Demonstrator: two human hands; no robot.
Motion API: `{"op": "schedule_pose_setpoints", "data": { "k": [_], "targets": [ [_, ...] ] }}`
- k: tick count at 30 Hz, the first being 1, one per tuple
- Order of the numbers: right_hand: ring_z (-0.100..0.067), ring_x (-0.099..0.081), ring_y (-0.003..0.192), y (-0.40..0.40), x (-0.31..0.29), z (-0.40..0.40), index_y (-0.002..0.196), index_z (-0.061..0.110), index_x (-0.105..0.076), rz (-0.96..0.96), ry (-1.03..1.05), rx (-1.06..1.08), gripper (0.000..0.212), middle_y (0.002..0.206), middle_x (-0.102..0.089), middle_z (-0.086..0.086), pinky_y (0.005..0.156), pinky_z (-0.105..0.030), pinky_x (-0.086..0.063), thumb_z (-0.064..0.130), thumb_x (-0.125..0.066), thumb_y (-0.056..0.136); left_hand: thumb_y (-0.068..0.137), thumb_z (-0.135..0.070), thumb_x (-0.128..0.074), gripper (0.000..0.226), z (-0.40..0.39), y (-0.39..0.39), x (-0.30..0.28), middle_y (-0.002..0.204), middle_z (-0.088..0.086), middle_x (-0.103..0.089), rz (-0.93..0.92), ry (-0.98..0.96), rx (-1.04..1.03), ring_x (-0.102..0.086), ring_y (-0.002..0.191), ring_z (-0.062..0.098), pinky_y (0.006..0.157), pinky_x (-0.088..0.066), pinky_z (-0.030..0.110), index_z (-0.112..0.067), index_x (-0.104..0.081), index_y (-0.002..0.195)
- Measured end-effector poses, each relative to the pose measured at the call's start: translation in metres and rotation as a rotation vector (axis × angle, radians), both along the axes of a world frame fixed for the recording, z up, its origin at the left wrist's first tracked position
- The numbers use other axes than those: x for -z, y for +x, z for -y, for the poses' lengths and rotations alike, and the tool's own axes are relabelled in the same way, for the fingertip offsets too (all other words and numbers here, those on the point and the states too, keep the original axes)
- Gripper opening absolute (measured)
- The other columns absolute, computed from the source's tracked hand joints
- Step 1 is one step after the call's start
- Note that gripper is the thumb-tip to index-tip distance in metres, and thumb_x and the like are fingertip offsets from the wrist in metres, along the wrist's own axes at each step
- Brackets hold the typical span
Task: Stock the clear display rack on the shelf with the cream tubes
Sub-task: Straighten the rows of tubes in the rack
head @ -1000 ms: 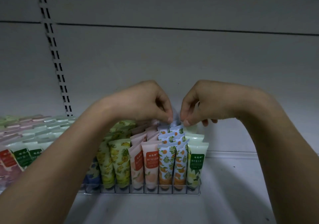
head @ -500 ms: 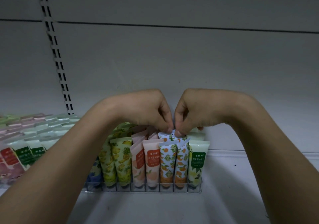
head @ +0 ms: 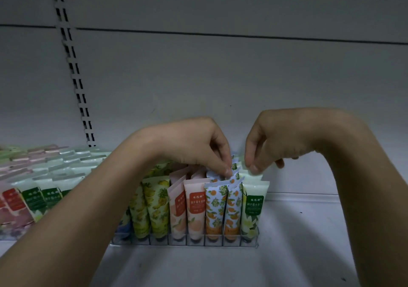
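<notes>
A clear display rack [head: 187, 242] stands on the white shelf, holding upright rows of cream tubes: yellow pineapple tubes [head: 157, 205], pink peach tubes [head: 197, 207], orange-flower tubes [head: 215, 209] and white-green tubes [head: 254, 209]. My left hand [head: 196, 147] reaches down from above and pinches the crimped top of an orange-flower tube in a rear row. My right hand [head: 273, 141] hovers over the rightmost column, its thumb and forefinger tips close together at the pale tube tops. Whether they hold a tube is unclear. My left forearm hides the rack's left end.
A second block of tubes [head: 33, 187] fills the shelf at the left. A slotted upright [head: 72, 65] runs up the grey back panel. Bare shelf surface [head: 309, 231] lies to the right of the rack and in front of it.
My right hand has moved right, away from my left hand and the orange-flower column, to the white-green column. My left hand stays on the orange-flower tube top.
</notes>
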State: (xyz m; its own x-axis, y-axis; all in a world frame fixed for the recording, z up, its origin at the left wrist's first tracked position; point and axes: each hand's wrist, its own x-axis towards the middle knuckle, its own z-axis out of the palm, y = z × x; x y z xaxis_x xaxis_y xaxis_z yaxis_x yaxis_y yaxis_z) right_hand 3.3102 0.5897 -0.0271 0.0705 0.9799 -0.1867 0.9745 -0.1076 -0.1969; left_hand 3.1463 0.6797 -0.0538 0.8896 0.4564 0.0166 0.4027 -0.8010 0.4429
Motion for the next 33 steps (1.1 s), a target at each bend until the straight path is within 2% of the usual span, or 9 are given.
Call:
{"op": "schedule_pose_setpoints", "data": {
  "k": [2,7,15,21,23,26,28,31,33],
  "targets": [
    [-0.004,-0.058,0.055,-0.003,0.001,-0.002,0.081,0.028,-0.076,0.025,-0.055,0.001,0.006,0.085,-0.075,0.001,0.045,-0.017,-0.041,0.028,-0.080,0.077,0.076,-0.031,-0.080,0.012,0.001,0.002,0.001,0.078,-0.010,-0.075,0.005,0.005,0.003,-0.069,0.073,0.011,0.064,-0.050,0.023,-0.025,-0.077,0.087],
    [-0.004,-0.061,0.056,-0.004,0.005,-0.005,0.080,0.026,-0.075,0.013,-0.071,-0.006,0.007,0.080,-0.075,0.001,0.045,-0.017,-0.043,0.019,-0.077,0.080,0.079,-0.025,-0.078,0.008,0.001,0.004,0.003,0.075,-0.013,-0.073,0.026,0.036,0.006,-0.056,0.053,-0.008,0.052,-0.038,0.007,-0.026,-0.078,0.087],
    [-0.009,-0.068,0.064,-0.004,0.007,-0.009,0.081,0.017,-0.075,-0.086,-0.052,0.003,0.007,0.083,-0.075,-0.006,0.056,-0.017,-0.052,0.010,-0.075,0.082,0.079,-0.024,-0.077,0.007,-0.001,0.005,0.003,0.072,-0.014,-0.073,0.043,0.041,0.007,-0.058,0.056,-0.006,0.055,-0.042,0.009,-0.026,-0.078,0.086],
    [-0.008,-0.068,0.064,-0.003,0.006,-0.008,0.086,0.018,-0.075,-0.071,-0.068,0.011,0.008,0.083,-0.075,-0.002,0.054,-0.017,-0.051,0.013,-0.076,0.081,0.079,-0.027,-0.078,0.008,-0.002,0.005,0.003,0.074,-0.013,-0.074,0.035,0.045,0.011,-0.063,0.063,-0.001,0.061,-0.047,0.016,-0.026,-0.078,0.087],
    [-0.008,-0.067,0.064,-0.003,0.005,-0.006,0.089,0.020,-0.074,-0.062,-0.056,0.007,0.011,0.086,-0.075,0.000,0.053,-0.017,-0.050,0.015,-0.077,0.080,0.078,-0.028,-0.078,0.010,-0.001,0.005,0.002,0.070,-0.016,-0.072,0.036,0.049,0.006,-0.061,0.060,-0.004,0.057,-0.046,0.013,-0.026,-0.078,0.088],
    [-0.007,-0.067,0.062,-0.003,0.000,-0.002,0.093,0.025,-0.071,-0.068,0.057,-0.013,0.013,0.085,-0.074,0.003,0.051,-0.018,-0.049,0.020,-0.075,0.081,0.079,-0.026,-0.078,0.012,0.002,0.003,-0.002,0.055,-0.025,-0.063,0.046,0.078,-0.006,-0.054,0.050,-0.010,0.049,-0.034,0.004,-0.025,-0.078,0.091],
    [-0.007,-0.065,0.058,-0.004,-0.005,0.005,0.091,0.027,-0.071,-0.093,0.204,-0.031,0.009,0.082,-0.072,0.004,0.049,-0.019,-0.048,0.021,-0.071,0.084,0.081,-0.026,-0.077,0.010,0.006,-0.002,-0.009,0.053,-0.029,-0.060,0.102,0.115,-0.040,-0.053,0.050,-0.013,0.049,-0.033,0.003,-0.025,-0.077,0.091],
    [-0.001,-0.057,0.047,-0.007,-0.006,0.019,0.084,0.024,-0.070,-0.180,0.486,-0.064,0.006,0.074,-0.070,0.004,0.046,-0.015,-0.045,0.021,-0.066,0.087,0.082,-0.027,-0.074,0.007,0.015,-0.022,-0.015,0.065,-0.026,-0.067,0.311,0.154,-0.115,-0.058,0.057,-0.008,0.053,-0.038,0.005,-0.027,-0.078,0.088],
    [-0.002,-0.053,0.046,-0.010,0.009,0.028,0.081,0.021,-0.071,-0.333,0.643,-0.081,0.009,0.072,-0.069,0.002,0.047,-0.014,-0.044,0.021,-0.066,0.089,0.083,-0.027,-0.073,0.006,0.023,-0.036,-0.009,0.072,-0.017,-0.072,0.446,0.110,-0.143,-0.060,0.060,-0.004,0.056,-0.040,0.007,-0.026,-0.078,0.086]
  ]
}}
